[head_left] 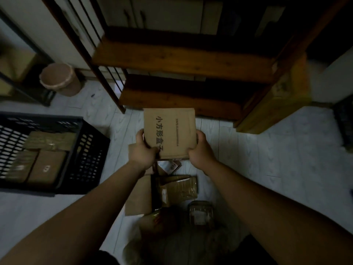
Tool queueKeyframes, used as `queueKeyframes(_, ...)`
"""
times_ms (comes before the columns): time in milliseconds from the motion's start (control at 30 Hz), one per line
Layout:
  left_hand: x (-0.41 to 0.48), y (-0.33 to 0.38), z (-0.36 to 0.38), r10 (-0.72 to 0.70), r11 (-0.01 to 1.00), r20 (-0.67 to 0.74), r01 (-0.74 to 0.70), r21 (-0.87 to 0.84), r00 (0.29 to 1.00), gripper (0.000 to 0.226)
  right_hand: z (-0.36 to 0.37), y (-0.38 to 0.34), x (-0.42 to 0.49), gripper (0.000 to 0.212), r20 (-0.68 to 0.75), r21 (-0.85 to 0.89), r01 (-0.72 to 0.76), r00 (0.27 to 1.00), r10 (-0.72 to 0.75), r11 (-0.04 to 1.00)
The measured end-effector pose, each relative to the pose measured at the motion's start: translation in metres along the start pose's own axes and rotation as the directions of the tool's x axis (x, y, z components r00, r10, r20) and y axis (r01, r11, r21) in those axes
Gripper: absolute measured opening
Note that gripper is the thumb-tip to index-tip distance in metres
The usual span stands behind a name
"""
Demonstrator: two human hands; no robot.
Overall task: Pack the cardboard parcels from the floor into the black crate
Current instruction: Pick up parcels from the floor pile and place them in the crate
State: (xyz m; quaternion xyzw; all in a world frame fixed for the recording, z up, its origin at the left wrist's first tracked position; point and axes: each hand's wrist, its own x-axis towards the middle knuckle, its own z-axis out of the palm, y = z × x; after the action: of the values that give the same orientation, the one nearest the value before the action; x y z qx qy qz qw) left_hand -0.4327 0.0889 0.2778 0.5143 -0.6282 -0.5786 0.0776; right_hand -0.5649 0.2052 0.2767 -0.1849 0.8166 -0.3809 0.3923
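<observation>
**Printed parcel held up in dim light**

Dim, blurry frame; the crate's (89,150) left side is cut off at 9 o'clock. Left hand (144,153) and right hand (200,150) clasp a flat brown parcel (170,132) with black printed characters, above floor parcels (175,190) at 6 o'clock.

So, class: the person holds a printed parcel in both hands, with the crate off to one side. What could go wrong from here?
1. The parcel is pinched only at its near corners by the left hand and right hand, so it might tip.
2. The black crate already holds parcels, so fitting may be tight.
3. Loose parcels on the floor could trip feet.
</observation>
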Motion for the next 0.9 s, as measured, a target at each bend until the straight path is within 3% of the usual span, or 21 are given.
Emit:
queueKeyframes(167,-0.110,0.107,-0.090,0.019,0.999,0.005,-0.019,-0.030,1.000,0.071,-0.032,-0.126,-0.112,0.065,0.013,0.023,0.068,0.998,-0.068,0.997)
queueKeyframes(367,-0.219,0.170,-0.192,0.030,0.998,0.006,-0.030,0.053,1.000,0.057,-0.033,-0.223,-0.224,0.058,0.076,0.082,0.156,0.984,-0.162,0.984)
queueKeyframes(633,-0.309,0.188,-0.282,0.025,0.999,-0.154,-0.020,0.035,0.988,0.058,0.006,-0.287,-0.308,0.063,0.210,0.030,0.303,0.930,-0.302,0.952)
queueKeyframes(767,-0.341,0.187,-0.333,0.054,0.998,-0.169,-0.048,0.041,0.984,0.059,0.032,-0.316,-0.341,0.079,0.250,-0.003,0.422,0.878,-0.408,0.907)
queueKeyframes(900,-0.356,0.181,-0.389,0.112,0.991,-0.196,-0.095,0.093,0.974,0.056,0.074,-0.349,-0.359,0.088,0.326,-0.176,0.478,0.853,-0.407,0.861)
